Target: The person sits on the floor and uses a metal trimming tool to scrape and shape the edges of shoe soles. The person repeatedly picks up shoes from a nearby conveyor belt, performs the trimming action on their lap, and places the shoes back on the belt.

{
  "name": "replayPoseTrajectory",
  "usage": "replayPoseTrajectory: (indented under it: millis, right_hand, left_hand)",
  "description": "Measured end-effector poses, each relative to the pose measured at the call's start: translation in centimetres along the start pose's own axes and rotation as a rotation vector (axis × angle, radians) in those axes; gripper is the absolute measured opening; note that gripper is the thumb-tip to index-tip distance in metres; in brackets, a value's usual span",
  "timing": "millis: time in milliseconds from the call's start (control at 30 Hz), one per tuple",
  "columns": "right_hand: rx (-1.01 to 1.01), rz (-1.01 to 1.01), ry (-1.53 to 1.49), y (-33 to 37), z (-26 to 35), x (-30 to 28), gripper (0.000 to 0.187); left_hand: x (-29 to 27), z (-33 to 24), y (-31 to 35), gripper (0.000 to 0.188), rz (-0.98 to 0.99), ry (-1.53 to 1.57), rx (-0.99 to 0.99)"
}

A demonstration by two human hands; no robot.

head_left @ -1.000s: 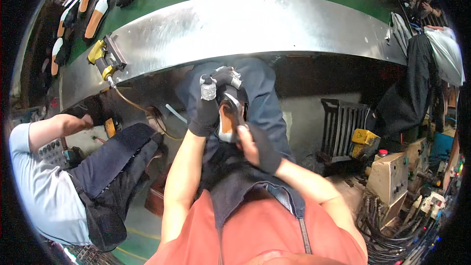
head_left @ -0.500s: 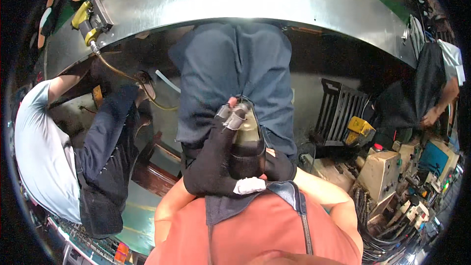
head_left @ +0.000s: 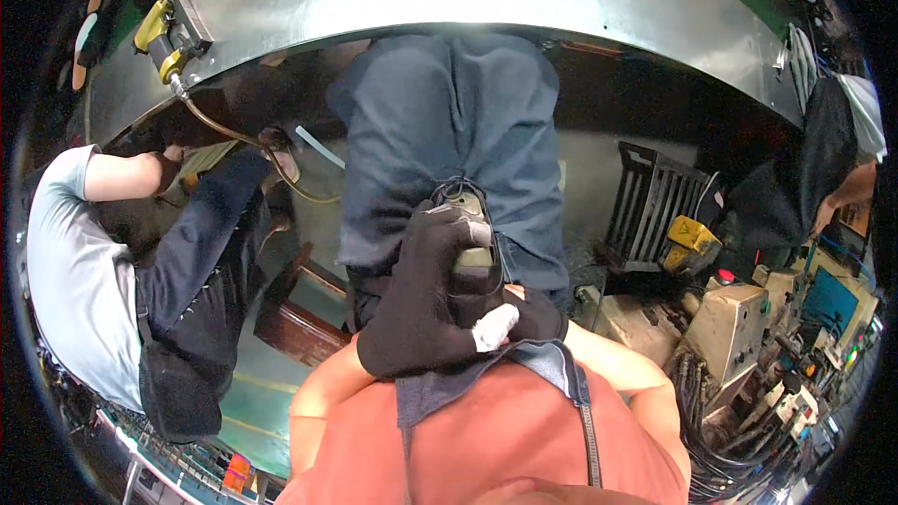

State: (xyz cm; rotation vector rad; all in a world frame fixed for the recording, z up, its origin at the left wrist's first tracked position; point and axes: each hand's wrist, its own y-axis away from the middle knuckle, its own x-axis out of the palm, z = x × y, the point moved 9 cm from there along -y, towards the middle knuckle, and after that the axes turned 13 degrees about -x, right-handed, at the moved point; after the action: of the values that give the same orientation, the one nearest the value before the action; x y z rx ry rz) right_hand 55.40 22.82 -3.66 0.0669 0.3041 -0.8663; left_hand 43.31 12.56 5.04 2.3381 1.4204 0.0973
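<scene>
In my lap rests a shoe (head_left: 474,262), black-sided with a pale olive underside facing up and laces or cord at its far end. My left hand (head_left: 421,285), in a black glove with taped fingertips and a white-wrapped thumb, lies along the shoe's left side, its fingers curled over the top. On the near right, my right hand (head_left: 535,315), also dark-gloved, holds the shoe's near end from the side and below. Most of its fingers are hidden behind the shoe and my left hand.
A metal worktable (head_left: 449,0) curves across the front. On its left lies a yellow air tool (head_left: 166,42) with a hose (head_left: 224,134). A co-worker (head_left: 79,262) sits at left, another person's arm (head_left: 847,194) shows at right. Nearby stand a slatted dark rack (head_left: 655,210) and a control box (head_left: 730,323).
My left fingers have slid from pointing along the shoe to curling over its underside, and my thumb has shifted slightly right. The co-worker's arm at left has drawn back from the table edge.
</scene>
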Motion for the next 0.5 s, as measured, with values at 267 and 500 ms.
replayPoseTrajectory:
  millis: [267, 500]
  right_hand:
    - [0.056, -0.022, 0.153, -7.7, 4.8, -8.3, 0.024]
    - [0.706, -0.27, -0.54, -8.7, -3.3, -13.6, 0.05]
  left_hand:
    - [-3.6, 11.7, -10.2, 0.058, 0.085, 0.661, -0.168]
    - [-1.9, 9.1, -12.0, 0.05, -0.189, -0.096, -0.157]
